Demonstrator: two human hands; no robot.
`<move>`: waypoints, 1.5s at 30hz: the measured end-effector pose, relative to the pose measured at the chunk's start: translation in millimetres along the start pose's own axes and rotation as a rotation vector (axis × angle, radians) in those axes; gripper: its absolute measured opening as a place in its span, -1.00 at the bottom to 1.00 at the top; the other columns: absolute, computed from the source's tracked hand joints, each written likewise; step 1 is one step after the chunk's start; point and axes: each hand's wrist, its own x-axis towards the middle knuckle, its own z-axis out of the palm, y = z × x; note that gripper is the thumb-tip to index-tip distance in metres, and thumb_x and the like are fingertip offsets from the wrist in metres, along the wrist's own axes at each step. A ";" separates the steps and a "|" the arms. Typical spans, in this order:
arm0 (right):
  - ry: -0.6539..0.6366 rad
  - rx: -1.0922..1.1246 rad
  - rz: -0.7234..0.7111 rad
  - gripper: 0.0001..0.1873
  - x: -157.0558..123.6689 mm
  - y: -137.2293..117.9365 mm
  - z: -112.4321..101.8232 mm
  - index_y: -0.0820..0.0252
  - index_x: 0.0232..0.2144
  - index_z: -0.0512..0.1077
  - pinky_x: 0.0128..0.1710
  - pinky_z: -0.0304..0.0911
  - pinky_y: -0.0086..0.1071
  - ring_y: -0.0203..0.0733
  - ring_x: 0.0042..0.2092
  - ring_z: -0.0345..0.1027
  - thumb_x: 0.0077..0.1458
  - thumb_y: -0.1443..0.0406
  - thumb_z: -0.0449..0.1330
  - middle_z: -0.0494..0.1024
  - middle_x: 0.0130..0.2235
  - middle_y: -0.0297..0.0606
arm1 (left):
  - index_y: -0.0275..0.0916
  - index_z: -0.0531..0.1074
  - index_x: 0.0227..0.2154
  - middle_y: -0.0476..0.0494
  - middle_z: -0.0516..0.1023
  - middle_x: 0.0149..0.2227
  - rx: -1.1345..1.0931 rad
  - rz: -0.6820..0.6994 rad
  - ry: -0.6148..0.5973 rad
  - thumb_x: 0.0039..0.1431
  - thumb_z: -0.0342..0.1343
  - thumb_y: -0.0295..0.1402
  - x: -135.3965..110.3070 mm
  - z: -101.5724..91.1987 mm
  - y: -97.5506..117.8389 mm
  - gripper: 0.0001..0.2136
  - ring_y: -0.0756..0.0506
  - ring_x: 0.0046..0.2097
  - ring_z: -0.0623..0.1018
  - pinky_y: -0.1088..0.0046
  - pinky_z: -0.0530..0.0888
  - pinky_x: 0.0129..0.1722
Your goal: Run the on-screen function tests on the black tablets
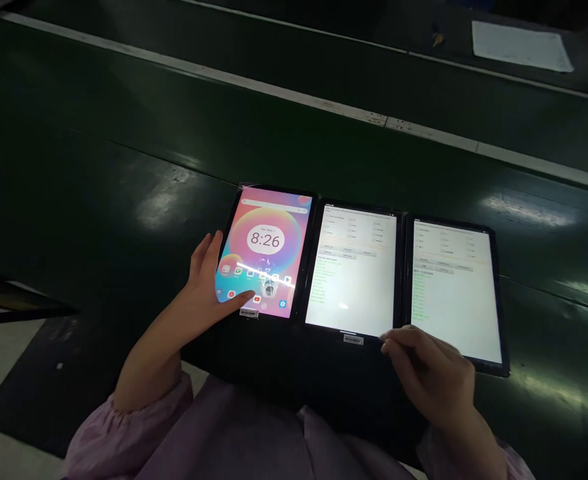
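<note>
Three tablets lie side by side in a row, all with lit screens. The left tablet shows a colourful home screen with a clock reading 8:26. My left hand holds it by the left edge, the fingers along the side and the thumb over the lower screen. White screens with checkboxes, grey buttons and green text lines fill the middle tablet and the right tablet. At the lower right corner of the middle tablet is my right hand, its thumb and fingertips pinched together. Whatever they pinch is too small to make out.
Under the tablets is a dark green work surface, crossed by a pale metal strip. A white sheet lies at the far right. A dark, flat-edged object is at the left edge.
</note>
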 end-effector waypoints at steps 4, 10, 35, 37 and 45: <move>-0.135 0.116 -0.107 -0.72 10.7 -18.0 17.9 0.19 -0.24 0.50 -0.52 0.31 -0.51 -0.40 -0.52 0.46 0.51 0.36 0.03 0.60 -0.48 -0.39 | -0.03 -0.04 0.55 -0.30 -0.17 0.62 -0.113 -0.030 -0.019 0.01 0.28 0.28 7.1 -7.6 2.0 0.12 -0.60 0.55 0.07 -0.23 0.47 0.31; -0.261 0.101 -0.127 -0.62 24.8 -36.7 45.6 0.29 0.03 0.57 -0.54 0.21 -0.43 -0.39 -0.53 0.38 0.55 0.31 -0.05 0.59 -0.47 -0.37 | -0.05 0.07 0.52 -0.21 0.03 0.60 -0.502 -0.180 0.009 0.10 0.31 -0.04 28.6 -13.5 10.4 -0.05 -0.48 0.53 0.21 -0.10 0.43 0.38; -0.392 -0.104 -0.080 -0.60 79.5 -67.3 90.9 0.24 0.08 0.64 -0.61 0.16 -0.41 -0.35 -0.56 0.50 0.53 0.29 0.01 0.68 -0.48 -0.38 | -0.07 0.55 0.16 -0.23 0.63 0.22 -0.924 -0.286 0.153 0.21 0.30 -0.09 33.5 -11.4 -3.7 -0.53 -0.32 0.27 0.58 0.13 0.55 0.25; -0.396 -0.074 -0.087 -0.60 84.2 -68.4 90.8 0.25 0.11 0.62 -0.60 0.18 -0.43 -0.37 -0.56 0.48 0.53 0.29 0.01 0.68 -0.47 -0.38 | -0.08 0.54 0.16 -0.23 0.62 0.22 -0.903 -0.269 0.153 0.22 0.29 -0.08 32.8 -12.9 -3.4 -0.53 -0.32 0.28 0.57 0.13 0.54 0.26; -0.398 -0.008 -0.163 -0.59 97.1 -77.1 101.6 0.29 0.09 0.62 -0.58 0.21 -0.45 -0.39 -0.53 0.49 0.55 0.28 -0.01 0.67 -0.47 -0.39 | -0.09 0.54 0.16 -0.25 0.61 0.22 -0.845 -0.239 0.169 0.25 0.25 -0.07 35.4 -11.3 -7.0 -0.54 -0.33 0.29 0.55 0.09 0.51 0.29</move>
